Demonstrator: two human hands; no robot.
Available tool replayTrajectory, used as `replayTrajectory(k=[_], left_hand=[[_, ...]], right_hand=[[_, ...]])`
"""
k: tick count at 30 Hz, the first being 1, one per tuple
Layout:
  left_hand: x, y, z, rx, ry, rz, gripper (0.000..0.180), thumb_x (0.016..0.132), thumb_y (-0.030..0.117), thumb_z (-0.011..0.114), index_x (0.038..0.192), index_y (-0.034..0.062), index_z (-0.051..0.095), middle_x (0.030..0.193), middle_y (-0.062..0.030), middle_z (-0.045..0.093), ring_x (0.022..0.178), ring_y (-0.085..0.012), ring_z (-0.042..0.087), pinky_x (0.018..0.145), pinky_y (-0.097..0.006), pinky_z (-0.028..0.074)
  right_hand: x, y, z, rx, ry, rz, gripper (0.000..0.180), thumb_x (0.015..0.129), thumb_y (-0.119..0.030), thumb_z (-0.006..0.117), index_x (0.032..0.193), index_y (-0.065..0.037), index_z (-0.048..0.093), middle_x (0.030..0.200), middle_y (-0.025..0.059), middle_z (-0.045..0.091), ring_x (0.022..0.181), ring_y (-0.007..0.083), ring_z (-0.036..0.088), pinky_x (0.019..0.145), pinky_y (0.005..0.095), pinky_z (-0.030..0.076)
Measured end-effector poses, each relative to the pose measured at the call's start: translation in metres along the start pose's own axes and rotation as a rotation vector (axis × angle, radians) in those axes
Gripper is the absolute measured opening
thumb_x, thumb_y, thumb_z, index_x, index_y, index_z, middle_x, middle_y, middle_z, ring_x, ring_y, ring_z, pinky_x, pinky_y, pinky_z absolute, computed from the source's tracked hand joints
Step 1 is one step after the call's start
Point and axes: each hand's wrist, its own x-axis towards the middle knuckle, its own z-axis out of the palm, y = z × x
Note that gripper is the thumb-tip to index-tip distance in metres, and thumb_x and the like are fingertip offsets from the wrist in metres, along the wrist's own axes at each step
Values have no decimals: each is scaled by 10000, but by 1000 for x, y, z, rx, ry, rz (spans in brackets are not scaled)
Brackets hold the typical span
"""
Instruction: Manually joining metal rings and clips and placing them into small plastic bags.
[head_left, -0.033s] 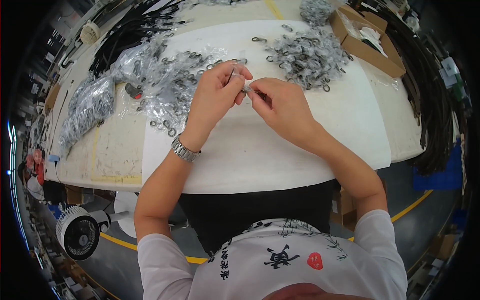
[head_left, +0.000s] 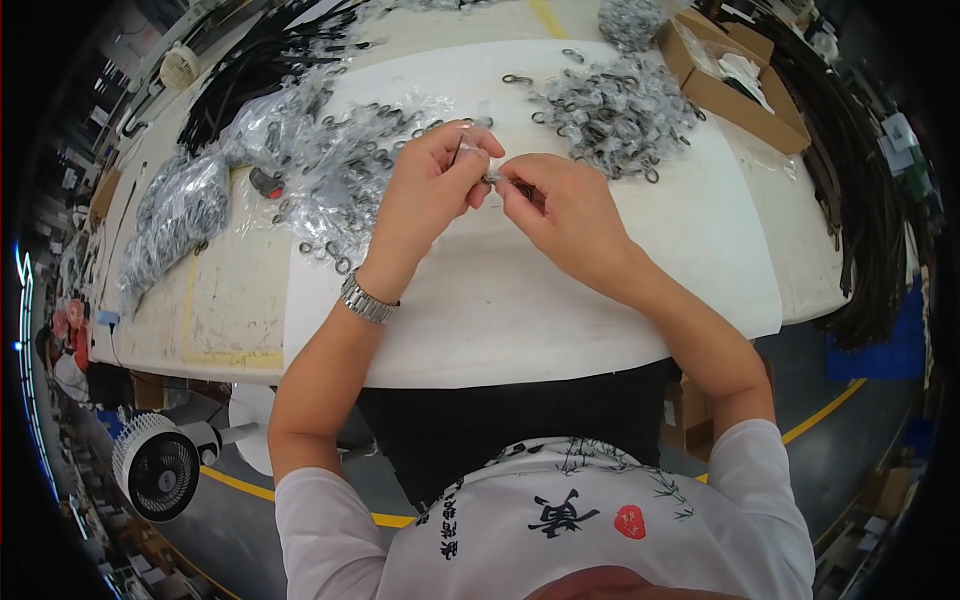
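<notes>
Bagging step in hand: left hand point(head_left: 432, 180) and right hand point(head_left: 560, 205) both pinching small clear sleeve point(head_left: 478, 152) with metal clasp point(head_left: 492, 177); next likely needs steady seating inside

Desk point(head_left: 230, 320): broad, pale cream top with yellow tape lines, its near edge curving across the lower middle of the view. White sheet point(head_left: 520, 310) spread over the centre, reaching the near edge. At 11 o'clock on the sheet, a spread of clear plastic bags point(head_left: 340, 160) mixed with small metal rings. At 1 o'clock, a loose heap of grey metal clasps point(head_left: 615, 110). At 10 o'clock, a bulging clear bag of metal parts point(head_left: 175, 215). At 2 o'clock, an open cardboard box point(head_left: 735, 95) near the far right edge. At 11 o'clock further back, black straps point(head_left: 250, 70). Along the right edge, at 3 o'clock, dark straps point(head_left: 850, 220) hang over.
</notes>
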Motion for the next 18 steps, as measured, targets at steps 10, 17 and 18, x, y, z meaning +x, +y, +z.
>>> replayTrajectory(k=[10, 17, 18], left_hand=[[14, -2, -41, 143, -143, 2, 324, 1048, 143, 547, 1289, -23, 685, 849, 0, 660, 722, -56, 467, 637, -210, 397], [-4, 12, -19, 266, -322, 179, 368, 1058, 112, 507, 1371, -29, 640, 808, -25, 699, 724, -63, 485, 658, -227, 436], [-4, 10, -15, 265, -319, 179, 368, 1058, 112, 507, 1371, -29, 640, 808, -25, 699, 724, -63, 485, 658, -227, 436]], right_hand=[[10, -2, -16, 374, -171, 279, 202, 954, -179, 660, 900, 8, 711, 656, 16, 583, 604, 83, 445, 575, 288, 387], [12, 5, -11, 394, -102, 256, 221, 986, -175, 625, 891, 12, 694, 667, 11, 583, 593, 81, 459, 557, 273, 387], [12, 5, -11, 413, -106, 278, 215, 988, -173, 628, 899, 12, 694, 686, 6, 598, 597, 78, 477, 556, 269, 397]])
